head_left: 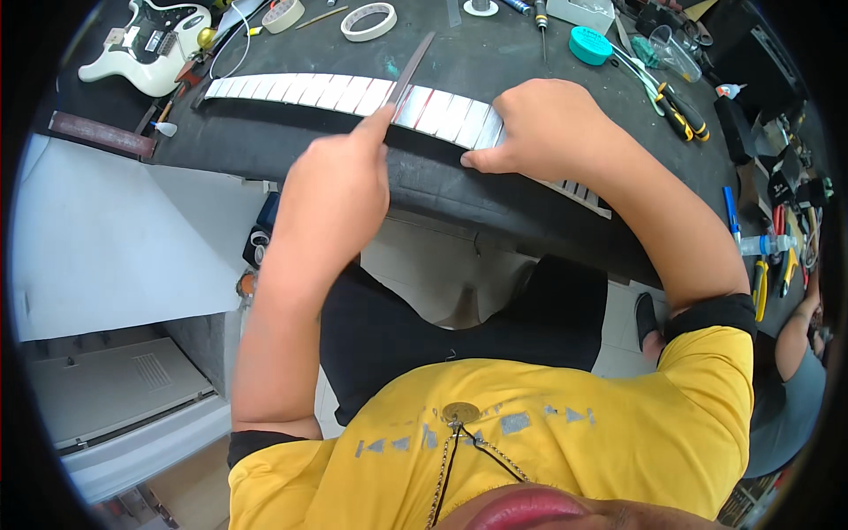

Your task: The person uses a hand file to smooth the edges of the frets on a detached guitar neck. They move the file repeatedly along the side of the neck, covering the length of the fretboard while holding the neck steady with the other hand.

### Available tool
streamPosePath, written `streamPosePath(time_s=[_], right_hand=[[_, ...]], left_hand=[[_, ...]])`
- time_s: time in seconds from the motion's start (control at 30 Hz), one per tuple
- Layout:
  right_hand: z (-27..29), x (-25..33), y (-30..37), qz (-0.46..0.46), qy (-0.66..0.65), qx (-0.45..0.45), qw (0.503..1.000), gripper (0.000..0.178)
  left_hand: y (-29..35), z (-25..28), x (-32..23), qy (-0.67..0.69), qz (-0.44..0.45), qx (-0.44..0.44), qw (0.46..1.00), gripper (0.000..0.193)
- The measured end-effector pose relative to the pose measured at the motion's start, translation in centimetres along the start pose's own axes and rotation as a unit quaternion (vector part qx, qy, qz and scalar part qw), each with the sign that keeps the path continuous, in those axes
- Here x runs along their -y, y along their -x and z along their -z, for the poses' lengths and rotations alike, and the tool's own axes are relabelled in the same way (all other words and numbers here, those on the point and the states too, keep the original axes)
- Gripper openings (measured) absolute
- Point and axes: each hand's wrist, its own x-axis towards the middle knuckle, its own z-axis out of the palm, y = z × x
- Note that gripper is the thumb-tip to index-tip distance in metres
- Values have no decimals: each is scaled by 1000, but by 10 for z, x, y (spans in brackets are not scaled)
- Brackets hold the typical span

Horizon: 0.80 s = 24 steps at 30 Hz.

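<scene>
A long guitar neck lies across the near part of the dark workbench, its fingerboard covered with pale strips between the frets. My left hand is closed on a narrow metal file, with the index finger stretched along it. The file crosses the fingerboard near its middle and points away from me. My right hand grips the neck to the right of the file, thumb on the near edge and fingers curled over the top. Part of the neck is hidden under that hand, and its bare fretted end shows past the wrist.
A white electric guitar body lies at the far left, near a brown block. Tape rolls, a screwdriver, a teal round container and yellow-black pliers lie behind. Another person's arm shows at right.
</scene>
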Motion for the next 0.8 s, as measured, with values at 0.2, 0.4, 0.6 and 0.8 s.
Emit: streamPosePath(time_s=[0.2, 0.4, 0.6, 0.8], right_hand=[[-3, -2, 2, 1, 1, -11, 1000, 67], [-1, 2, 1, 3, 0, -2, 1000, 66], [-8, -1, 0, 12, -11, -45, 999, 68], [-8, -7, 1, -13, 9, -2, 1000, 65]], left_hand=[[74, 1, 0, 47, -30, -29, 998, 58], [126, 0, -6, -6, 26, 28, 999, 67], [-23, -10, -8, -8, -12, 20, 1000, 42], [57, -8, -6, -10, 7, 35, 999, 56]])
